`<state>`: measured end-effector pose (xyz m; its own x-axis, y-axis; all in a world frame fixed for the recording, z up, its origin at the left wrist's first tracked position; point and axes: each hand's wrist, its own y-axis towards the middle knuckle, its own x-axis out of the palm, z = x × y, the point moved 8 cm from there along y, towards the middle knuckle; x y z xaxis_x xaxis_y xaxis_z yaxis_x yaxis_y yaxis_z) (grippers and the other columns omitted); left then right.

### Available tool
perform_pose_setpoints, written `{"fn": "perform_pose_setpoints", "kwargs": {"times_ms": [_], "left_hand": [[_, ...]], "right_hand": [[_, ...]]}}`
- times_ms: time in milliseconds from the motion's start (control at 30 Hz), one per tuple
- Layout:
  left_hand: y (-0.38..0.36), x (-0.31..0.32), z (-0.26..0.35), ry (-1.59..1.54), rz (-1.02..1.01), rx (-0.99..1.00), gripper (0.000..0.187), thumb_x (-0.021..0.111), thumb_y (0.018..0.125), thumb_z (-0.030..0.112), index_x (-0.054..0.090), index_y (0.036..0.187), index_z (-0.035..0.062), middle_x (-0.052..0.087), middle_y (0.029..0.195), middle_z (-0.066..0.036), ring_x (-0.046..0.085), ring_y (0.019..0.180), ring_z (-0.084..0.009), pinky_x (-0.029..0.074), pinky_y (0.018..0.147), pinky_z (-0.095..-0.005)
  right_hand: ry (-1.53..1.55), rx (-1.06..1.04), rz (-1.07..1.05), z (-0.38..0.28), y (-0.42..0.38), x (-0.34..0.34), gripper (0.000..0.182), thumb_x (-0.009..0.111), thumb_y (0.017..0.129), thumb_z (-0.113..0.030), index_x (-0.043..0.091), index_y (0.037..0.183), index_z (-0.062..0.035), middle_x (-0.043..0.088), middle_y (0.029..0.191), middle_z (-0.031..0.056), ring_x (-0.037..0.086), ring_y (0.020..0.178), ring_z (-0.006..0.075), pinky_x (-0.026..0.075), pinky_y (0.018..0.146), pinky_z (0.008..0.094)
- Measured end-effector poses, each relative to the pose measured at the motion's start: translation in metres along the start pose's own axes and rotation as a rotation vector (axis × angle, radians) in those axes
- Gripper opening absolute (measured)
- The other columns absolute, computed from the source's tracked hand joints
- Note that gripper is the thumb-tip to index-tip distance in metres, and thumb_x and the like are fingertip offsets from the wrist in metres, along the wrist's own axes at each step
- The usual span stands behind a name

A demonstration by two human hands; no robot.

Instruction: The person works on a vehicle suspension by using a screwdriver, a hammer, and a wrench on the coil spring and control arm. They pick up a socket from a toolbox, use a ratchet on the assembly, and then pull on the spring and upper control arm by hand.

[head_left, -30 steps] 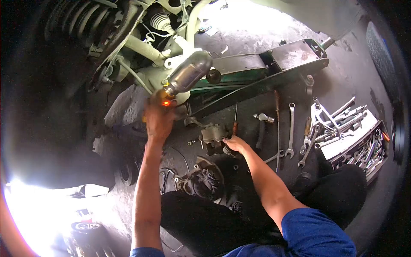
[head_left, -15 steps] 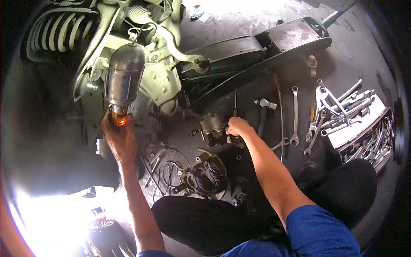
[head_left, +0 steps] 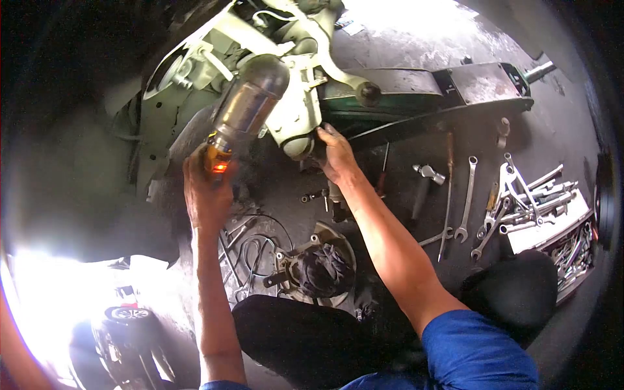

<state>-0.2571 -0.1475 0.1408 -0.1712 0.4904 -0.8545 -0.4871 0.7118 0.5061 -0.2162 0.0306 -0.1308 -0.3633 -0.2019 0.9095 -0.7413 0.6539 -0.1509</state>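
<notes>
My left hand (head_left: 207, 192) is wrapped round the yellow handle of a work lamp (head_left: 246, 107), tilted up to the right, with an orange-red glow by the fingers. Bright light falls on the suspension arm (head_left: 296, 110) beside it. At that arm's rounded lower end is my right hand (head_left: 338, 156), its fingers curled against it and partly hidden. A caliper-like metal part (head_left: 337, 201) lies below, half covered by my right forearm. On the floor nearby are a screwdriver (head_left: 383, 172) and a hammer (head_left: 426, 185).
A floor jack (head_left: 416, 97) stretches across the back. Wrenches (head_left: 467, 201) and a loaded tool tray (head_left: 559, 224) lie to the right. Between my knees sits a round metal plate (head_left: 348, 250) with black material on it, a looped cable (head_left: 257, 250) to its left.
My right hand has left the screwdriver on the floor and moved up and left to the suspension arm. The lamp now leans further right. The view has shifted.
</notes>
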Motion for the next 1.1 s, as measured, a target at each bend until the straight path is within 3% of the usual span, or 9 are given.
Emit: {"fn": "perform_pose_setpoints", "kwargs": {"times_ms": [67,100,233,433,533,733,833,1033,1100], "left_hand": [[-0.003,-0.002,-0.006,-0.048,-0.016,-0.024,0.057,0.079,0.088,0.034,0.054,0.133,0.0079,0.059,0.123,-0.017,0.060,0.113,-0.0389,0.049,0.094,-0.0475],[-0.004,-0.002,-0.011,-0.067,-0.010,-0.019,0.057,0.079,0.088,0.034,0.054,0.133,0.0081,0.059,0.123,-0.017,0.060,0.114,-0.0390,0.049,0.094,-0.0475],[-0.008,-0.003,-0.021,-0.109,-0.009,-0.040,0.058,0.079,0.088,0.034,0.054,0.133,0.0075,0.059,0.124,-0.017,0.060,0.114,-0.0391,0.048,0.095,-0.0470],[-0.007,0.003,-0.033,-0.107,-0.034,-0.006,0.058,0.078,0.088,0.032,0.054,0.135,0.0062,0.058,0.129,-0.020,0.060,0.117,-0.0387,0.047,0.099,-0.0462],[-0.008,0.004,-0.034,-0.054,-0.033,0.004,0.058,0.079,0.087,0.031,0.055,0.134,0.0066,0.058,0.129,-0.020,0.059,0.119,-0.0390,0.047,0.100,-0.0466],[-0.008,0.004,-0.034,-0.077,-0.032,-0.043,0.058,0.079,0.087,0.032,0.056,0.133,0.0067,0.060,0.127,-0.019,0.061,0.117,-0.0396,0.049,0.098,-0.0462],[-0.006,0.006,-0.035,-0.086,-0.033,-0.091,0.057,0.079,0.087,0.033,0.056,0.133,0.0061,0.061,0.126,-0.019,0.062,0.115,-0.0395,0.050,0.096,-0.0458],[-0.003,0.006,-0.040,-0.191,-0.029,-0.183,0.056,0.077,0.089,0.034,0.057,0.131,0.0038,0.062,0.125,-0.021,0.062,0.115,-0.0379,0.049,0.096,-0.0443],[-0.002,0.004,-0.039,-0.177,-0.018,-0.164,0.055,0.077,0.090,0.034,0.057,0.131,0.0033,0.062,0.124,-0.021,0.062,0.114,-0.0378,0.049,0.096,-0.0442]], "right_hand": [[0.118,-0.012,-0.085,-0.003,-0.003,0.012,0.046,0.053,0.104,-0.021,0.048,0.144,-0.0001,0.063,0.132,0.0156,0.059,0.124,0.0248,0.048,0.103,0.0431],[0.115,0.004,-0.072,0.001,0.002,0.009,0.035,0.049,0.105,-0.020,0.055,0.136,-0.0046,0.066,0.123,0.0112,0.065,0.112,0.0225,0.052,0.097,0.0430],[0.153,0.089,-0.184,0.011,0.008,0.020,0.032,0.045,0.106,-0.021,0.060,0.130,-0.0057,0.067,0.121,0.0122,0.068,0.106,0.0231,0.058,0.086,0.0394],[0.311,0.158,-0.172,0.028,0.006,0.023,0.035,0.045,0.107,-0.024,0.060,0.130,-0.0036,0.068,0.121,0.0143,0.068,0.106,0.0269,0.059,0.088,0.0418],[0.355,0.151,-0.294,0.032,0.014,0.023,0.035,0.045,0.107,-0.025,0.059,0.131,-0.0046,0.067,0.123,0.0136,0.068,0.108,0.0278,0.059,0.090,0.0438],[0.310,0.127,-0.183,0.028,0.010,0.021,0.038,0.047,0.106,-0.033,0.061,0.129,-0.0063,0.068,0.119,0.0125,0.068,0.106,0.0273,0.059,0.090,0.0428],[0.310,0.111,-0.263,0.023,0.014,0.022,0.037,0.043,0.107,-0.025,0.056,0.133,-0.0023,0.065,0.127,0.0151,0.066,0.113,0.0287,0.058,0.095,0.0463],[0.231,0.099,-0.225,0.021,0.012,0.024,0.038,0.039,0.107,-0.022,0.056,0.134,-0.0018,0.063,0.129,0.0162,0.066,0.113,0.0285,0.057,0.096,0.0452],[0.193,0.103,-0.192,0.022,0.012,0.024,0.037,0.040,0.105,-0.025,0.059,0.131,-0.0064,0.067,0.117,0.0126,0.068,0.100,0.0251,0.058,0.078,0.0416]]}}
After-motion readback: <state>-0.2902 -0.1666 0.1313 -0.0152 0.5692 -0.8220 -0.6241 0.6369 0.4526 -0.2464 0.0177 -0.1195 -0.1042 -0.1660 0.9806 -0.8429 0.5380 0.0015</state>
